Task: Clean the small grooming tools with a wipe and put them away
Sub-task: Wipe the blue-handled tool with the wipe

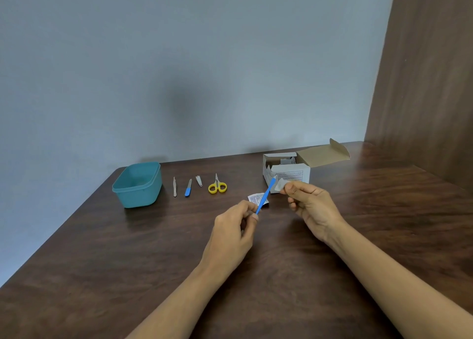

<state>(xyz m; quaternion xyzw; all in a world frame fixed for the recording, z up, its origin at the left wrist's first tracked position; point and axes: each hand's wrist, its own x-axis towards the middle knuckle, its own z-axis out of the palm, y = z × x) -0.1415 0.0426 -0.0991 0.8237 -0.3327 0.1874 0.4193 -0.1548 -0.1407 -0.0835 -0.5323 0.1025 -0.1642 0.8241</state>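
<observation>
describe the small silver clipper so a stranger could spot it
Find the teal plastic tub on the dark wooden table. Third in the tool row beside it, next to the yellow-handled scissors, lies the small silver clipper. It is the shortest.

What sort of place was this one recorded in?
Likely a plain indoor room, home or office: a dark wood-grain table stands against a bare grey wall, with a brown wood panel at the right. A teal tub and an opened cardboard box sit on it.
</observation>
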